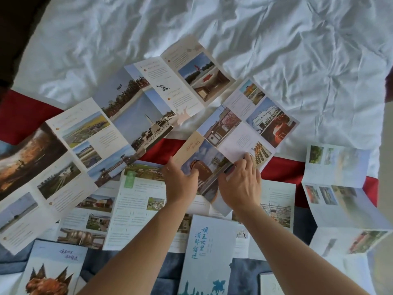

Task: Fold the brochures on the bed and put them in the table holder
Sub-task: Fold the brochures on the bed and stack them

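Both hands work one brochure (240,135) near the middle of the bed. Left hand (180,182) pinches the near-left panel, thumb under the paper edge it seems, fingers curled over it. Right hand (240,182) presses fingertips down on the white panel beside it, fingers bent; whether the thumb is hooked under the sheet I cannot tell.

Step in hand, as I judge it: closing this brochure along its own creases. Best done by pinning one panel flat with the right hand while the left swings its panel over, meeting edges before pressing the crease. The soft bedding gives little backing, so a firm run along the fold is likely needed.

Paper is thin, glossy-looking, printed with photographs and text blocks, divided by sharp creases into tall rectangular panels. A long unfolded brochure (89,143) zigzags at left, slightly tented at its folds. Others overlap near the person; a pale one (338,188) lies at right. Two closed covers (208,254) sit nearest.

White sheet (297,50) is heavily wrinkled; a red band (27,116) crosses it. Table holder not in view.
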Available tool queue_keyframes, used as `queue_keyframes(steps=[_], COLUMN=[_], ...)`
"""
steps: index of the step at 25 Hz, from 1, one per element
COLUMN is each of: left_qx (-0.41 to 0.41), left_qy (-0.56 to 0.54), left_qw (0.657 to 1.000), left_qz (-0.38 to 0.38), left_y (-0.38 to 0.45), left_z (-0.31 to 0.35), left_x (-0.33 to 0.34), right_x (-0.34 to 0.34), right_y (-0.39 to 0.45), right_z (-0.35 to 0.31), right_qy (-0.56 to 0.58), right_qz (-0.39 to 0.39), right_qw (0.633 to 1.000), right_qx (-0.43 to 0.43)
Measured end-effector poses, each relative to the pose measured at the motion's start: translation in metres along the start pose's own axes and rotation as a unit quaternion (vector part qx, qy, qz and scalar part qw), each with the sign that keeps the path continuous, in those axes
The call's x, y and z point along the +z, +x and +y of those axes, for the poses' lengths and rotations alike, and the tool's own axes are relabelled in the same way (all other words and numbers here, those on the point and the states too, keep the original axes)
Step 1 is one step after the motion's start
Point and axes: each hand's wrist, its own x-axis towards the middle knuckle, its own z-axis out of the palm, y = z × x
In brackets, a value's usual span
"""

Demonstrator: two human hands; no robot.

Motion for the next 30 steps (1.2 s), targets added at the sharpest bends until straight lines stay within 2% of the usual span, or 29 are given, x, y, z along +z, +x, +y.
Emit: queue_keyframes(steps=[7, 13, 16, 20, 22, 25, 30], left_qx=[0.04, 0.078, 0.098, 0.112, 0.087, 0.063, 0.067], left_qy=[0.012, 0.028, 0.029, -0.028, -0.101, -0.116, -0.143], left_qw=[0.999, 0.997, 0.995, 0.993, 0.989, 0.986, 0.984], left_qz=[0.021, 0.007, -0.005, -0.031, -0.068, -0.106, -0.084], left_y=[-0.003, -0.002, -0.005, -0.012, -0.016, -0.02, -0.028], left_z=[0.001, 0.006, 0.008, 0.017, 0.025, 0.038, 0.054], left_x=[0.014, 0.016, 0.014, 0.016, 0.021, 0.027, 0.023], right_x=[-0.005, -0.016, -0.022, -0.037, -0.045, -0.056, -0.06], right_y=[0.014, 0.011, 0.003, -0.003, -0.003, -0.001, -0.006], right_z=[-0.002, 0.0, -0.003, -0.009, -0.012, -0.019, -0.019], right_qy=[0.009, 0.05, 0.079, 0.171, 0.215, 0.271, 0.329], right_qz=[0.028, 0.058, 0.107, 0.146, 0.172, 0.188, 0.173], right_qw=[1.0, 0.996, 0.988, 0.974, 0.961, 0.943, 0.928], right_qx=[-0.008, -0.047, -0.078, -0.039, -0.031, -0.041, -0.023])
